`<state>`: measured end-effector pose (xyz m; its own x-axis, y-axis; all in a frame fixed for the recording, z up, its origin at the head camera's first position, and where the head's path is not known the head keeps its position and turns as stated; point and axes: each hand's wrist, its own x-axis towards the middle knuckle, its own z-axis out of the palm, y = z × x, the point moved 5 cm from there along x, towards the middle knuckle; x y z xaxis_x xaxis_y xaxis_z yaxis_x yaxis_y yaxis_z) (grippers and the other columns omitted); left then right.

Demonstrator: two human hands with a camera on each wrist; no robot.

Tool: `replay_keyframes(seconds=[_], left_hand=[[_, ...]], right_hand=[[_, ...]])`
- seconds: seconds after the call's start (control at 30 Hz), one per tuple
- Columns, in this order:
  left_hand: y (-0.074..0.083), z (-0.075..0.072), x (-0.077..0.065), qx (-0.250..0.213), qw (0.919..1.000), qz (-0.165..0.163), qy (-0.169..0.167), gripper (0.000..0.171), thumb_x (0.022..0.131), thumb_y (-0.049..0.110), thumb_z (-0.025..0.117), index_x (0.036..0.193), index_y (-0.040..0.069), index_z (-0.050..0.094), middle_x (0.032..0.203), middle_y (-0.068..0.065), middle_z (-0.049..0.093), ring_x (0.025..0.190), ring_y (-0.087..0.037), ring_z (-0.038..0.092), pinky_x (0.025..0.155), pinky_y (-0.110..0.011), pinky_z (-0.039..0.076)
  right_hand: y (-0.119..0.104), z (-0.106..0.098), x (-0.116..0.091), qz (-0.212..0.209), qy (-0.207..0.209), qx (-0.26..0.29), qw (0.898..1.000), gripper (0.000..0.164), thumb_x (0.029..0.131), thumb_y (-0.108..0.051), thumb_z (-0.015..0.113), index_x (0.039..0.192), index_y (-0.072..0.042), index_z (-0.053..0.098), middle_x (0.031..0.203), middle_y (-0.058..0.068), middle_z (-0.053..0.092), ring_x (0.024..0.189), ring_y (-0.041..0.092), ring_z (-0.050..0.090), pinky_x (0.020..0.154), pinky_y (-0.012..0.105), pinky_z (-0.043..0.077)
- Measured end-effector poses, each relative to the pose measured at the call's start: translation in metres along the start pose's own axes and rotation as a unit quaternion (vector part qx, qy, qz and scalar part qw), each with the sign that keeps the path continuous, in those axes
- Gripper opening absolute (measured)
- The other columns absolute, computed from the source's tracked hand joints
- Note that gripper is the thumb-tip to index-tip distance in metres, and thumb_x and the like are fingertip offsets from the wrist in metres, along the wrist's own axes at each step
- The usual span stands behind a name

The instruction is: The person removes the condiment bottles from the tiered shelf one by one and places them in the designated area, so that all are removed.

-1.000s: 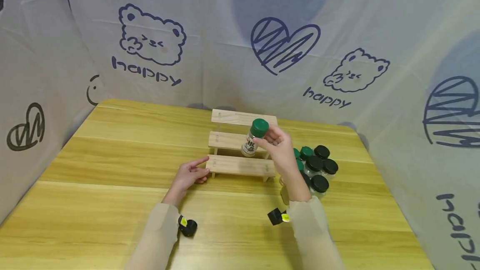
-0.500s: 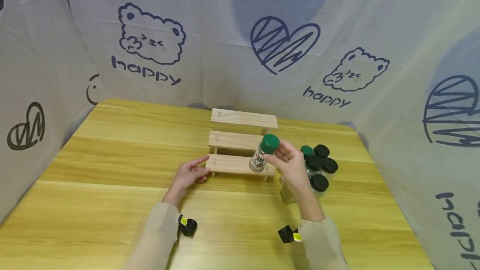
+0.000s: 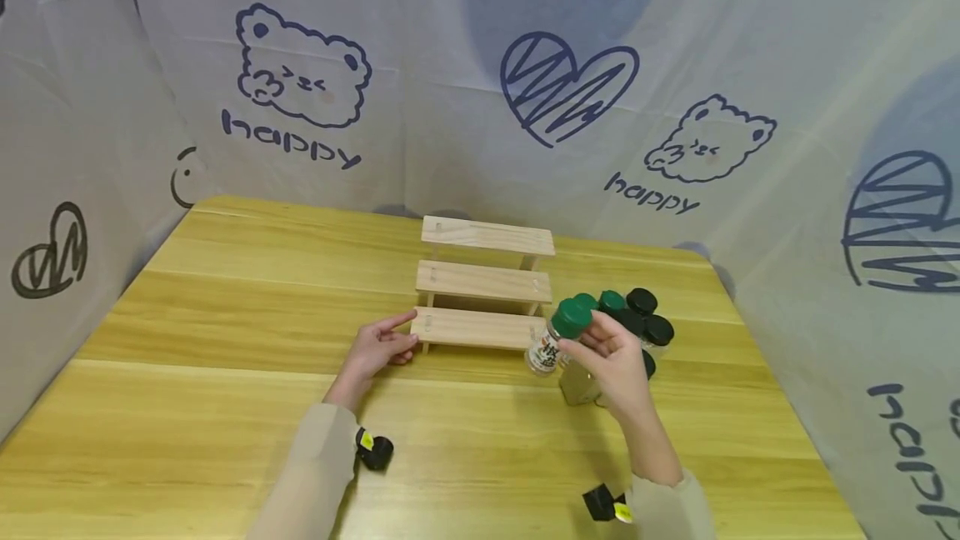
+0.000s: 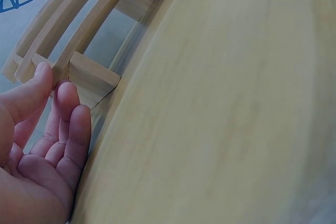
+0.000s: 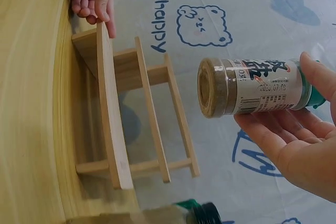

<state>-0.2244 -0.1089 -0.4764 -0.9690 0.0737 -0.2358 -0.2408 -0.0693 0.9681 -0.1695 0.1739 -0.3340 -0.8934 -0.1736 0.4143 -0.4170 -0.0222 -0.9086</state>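
My right hand [image 3: 621, 365] holds a spice jar [image 3: 543, 354] near its green lid, between thumb and fingers. Brown powder and a printed label show on that jar in the right wrist view, where its base points at the rack. A three-step wooden rack [image 3: 480, 328] stands on the table, its boards bare. In the head view the held jar is just off the right end of the lowest step. My left hand [image 3: 381, 348] grips the left end of that step; the left wrist view shows the thumb [image 4: 41, 77] on top and fingertips below the board.
Several jars with black lids [image 3: 658, 328] and green lids [image 3: 611, 300] stand grouped right of the rack, partly behind my right hand. A squarish jar [image 3: 577, 387] stands at their near side. A printed cloth [image 3: 450, 107] hangs behind the wooden table [image 3: 225, 407].
My right hand has carried the green-lidded spice jar from over the middle step toward me and right, past the lowest step's end. The left hand and the rack have stayed put.
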Motion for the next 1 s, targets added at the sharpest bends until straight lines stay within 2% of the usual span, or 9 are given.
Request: replay_keyframes(seconds=[0.13,0.27,0.3,0.5,0.53,0.6,0.63,0.87,1.0], left_hand=[[0.0,0.0,0.0,0.0,1.0,-0.002,-0.002,0.046,0.083,0.002,0.061,0.127,0.004,0.049,0.081,-0.01,0.065,0.058,-0.01,0.057,0.059,-0.024,0.051],[0.0,0.0,0.0,-0.001,1.0,0.001,-0.001,0.046,0.083,0.001,0.061,0.127,0.003,0.049,0.079,-0.009,0.065,0.058,-0.011,0.057,0.059,-0.024,0.051],[0.0,0.0,0.0,-0.001,1.0,0.003,-0.001,0.046,0.083,0.001,0.061,0.127,0.003,0.049,0.079,-0.009,0.065,0.058,-0.011,0.057,0.059,-0.024,0.051],[0.001,0.0,-0.001,0.002,1.0,0.0,-0.002,0.046,0.083,0.002,0.061,0.127,0.003,0.049,0.078,-0.008,0.065,0.058,-0.011,0.057,0.059,-0.025,0.051],[0.001,0.001,-0.001,0.003,1.0,0.0,-0.003,0.046,0.083,0.002,0.061,0.127,0.003,0.048,0.078,-0.008,0.065,0.059,-0.011,0.057,0.06,-0.025,0.051],[0.001,0.001,-0.001,0.003,1.0,0.0,-0.004,0.046,0.083,0.002,0.061,0.127,0.003,0.048,0.078,-0.008,0.065,0.059,-0.011,0.057,0.06,-0.025,0.051],[0.001,0.001,-0.001,0.002,1.0,0.0,-0.003,0.046,0.083,0.002,0.061,0.127,0.003,0.048,0.078,-0.008,0.065,0.059,-0.011,0.057,0.059,-0.025,0.051],[0.002,0.001,-0.002,-0.001,0.9999,0.01,-0.008,0.047,0.084,0.001,0.06,0.129,0.002,0.046,0.076,-0.007,0.064,0.058,-0.01,0.056,0.057,-0.024,0.05],[0.002,0.001,-0.002,-0.001,0.9999,0.01,-0.008,0.047,0.084,0.002,0.06,0.128,0.002,0.046,0.076,-0.007,0.065,0.058,-0.01,0.056,0.058,-0.024,0.05]], right_hand=[[0.0,-0.008,-0.008,0.0,0.011,0.01,1.0,0.043,0.075,0.019,0.058,0.108,-0.008,0.061,0.098,0.001,0.065,0.089,0.012,0.061,0.073,0.023,0.05],[0.003,-0.017,-0.015,-0.006,0.014,0.018,1.0,0.036,0.075,0.015,0.06,0.108,0.0,0.059,0.099,0.003,0.065,0.088,0.013,0.061,0.071,0.023,0.05],[0.019,-0.026,-0.017,-0.019,0.007,0.038,0.999,0.035,0.077,0.011,0.062,0.11,0.001,0.058,0.101,0.004,0.064,0.09,0.014,0.06,0.073,0.024,0.05],[0.058,-0.068,-0.03,-0.059,-0.021,0.083,0.995,0.04,0.076,0.016,0.059,0.115,0.011,0.052,0.105,0.021,0.06,0.093,0.024,0.059,0.073,0.025,0.05],[0.055,-0.073,-0.032,-0.055,-0.017,0.063,0.996,0.041,0.075,0.019,0.058,0.115,0.013,0.05,0.105,0.022,0.06,0.092,0.025,0.059,0.072,0.026,0.05],[0.078,-0.097,-0.04,-0.059,-0.014,0.053,0.997,0.044,0.075,0.02,0.058,0.118,0.012,0.049,0.107,0.022,0.059,0.095,0.026,0.059,0.074,0.027,0.05],[0.076,-0.102,-0.043,-0.047,-0.001,0.057,0.997,0.043,0.075,0.019,0.058,0.117,0.012,0.05,0.107,0.023,0.059,0.095,0.027,0.058,0.076,0.028,0.05],[0.129,-0.174,-0.072,0.015,0.094,0.019,0.995,0.047,0.076,0.02,0.057,0.12,0.013,0.046,0.113,0.03,0.052,0.1,0.035,0.055,0.08,0.034,0.048],[0.129,-0.194,-0.082,0.041,0.147,0.005,0.988,0.045,0.074,0.018,0.06,0.118,0.013,0.048,0.113,0.03,0.052,0.099,0.035,0.055,0.081,0.034,0.047]])
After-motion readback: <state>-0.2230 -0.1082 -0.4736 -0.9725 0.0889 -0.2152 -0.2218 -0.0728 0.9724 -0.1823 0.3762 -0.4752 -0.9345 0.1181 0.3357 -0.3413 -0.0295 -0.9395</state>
